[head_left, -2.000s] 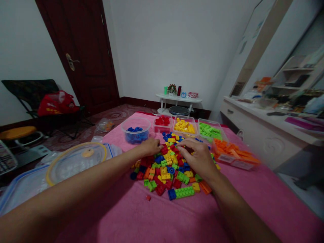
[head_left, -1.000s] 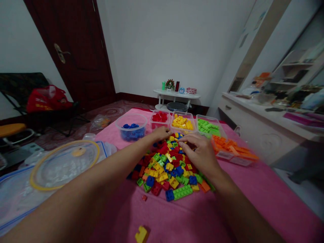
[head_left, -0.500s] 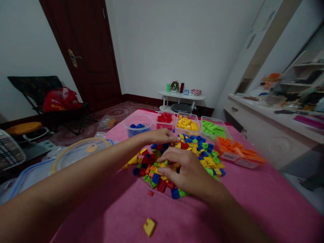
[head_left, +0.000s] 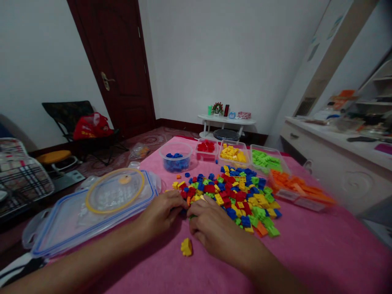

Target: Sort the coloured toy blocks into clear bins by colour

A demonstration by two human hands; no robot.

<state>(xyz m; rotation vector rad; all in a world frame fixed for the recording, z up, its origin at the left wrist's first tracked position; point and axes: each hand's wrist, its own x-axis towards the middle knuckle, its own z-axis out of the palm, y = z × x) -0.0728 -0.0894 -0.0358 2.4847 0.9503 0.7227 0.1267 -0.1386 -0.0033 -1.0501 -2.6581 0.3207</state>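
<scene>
A loose pile of toy building blocks (head_left: 226,192) in red, yellow, blue, green and orange lies on the pink tablecloth (head_left: 306,245). At its near left edge, my left hand (head_left: 167,210) has its fingers curled in among the blocks; what they hold is hidden. Close beside it, my right hand (head_left: 210,224) curls over the near edge, with blocks showing at and under its fingers. The fingertips of both hands nearly meet. A single yellow block (head_left: 186,247) lies apart from the pile, just in front of the hands.
Behind the pile stand a round tub of blue blocks (head_left: 175,157) and boxes of red blocks (head_left: 206,151), yellow blocks (head_left: 233,154) and green blocks (head_left: 268,159). A box of orange blocks (head_left: 300,190) is at right. Clear lids (head_left: 107,192) lie left.
Both hands have drawn back toward me, the left from the pile's far side to its near left edge. Blocks at the near edge have shifted, and the lone yellow block has turned. The view has swung left.
</scene>
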